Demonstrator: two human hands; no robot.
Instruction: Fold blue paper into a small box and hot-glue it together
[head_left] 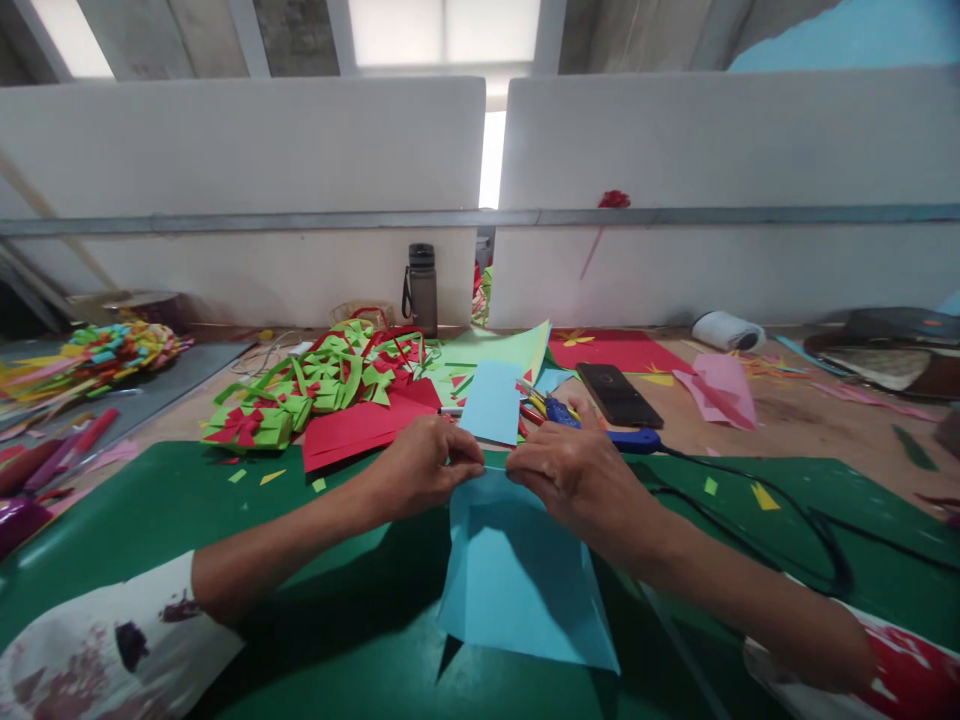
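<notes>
A sheet of light blue paper (525, 580) with crease lines hangs tilted over the green cutting mat (315, 560). My left hand (431, 460) pinches its far edge near the left corner. My right hand (566, 470) pinches the same edge a little to the right, thumb and fingers pressed together. Just beyond the fingertips is a smaller light blue paper piece (491, 402). By the right hand lies a blue-handled tool (634, 441) with a dark cord, partly hidden behind the fingers.
Green and red paper gift boxes (322, 385) are piled at the back left beside red sheets (360, 430). A dark bottle (422, 290) stands by the white partition (240, 150). A black phone (619, 395) lies back right, near pink paper (720, 390). Paper scraps dot the mat.
</notes>
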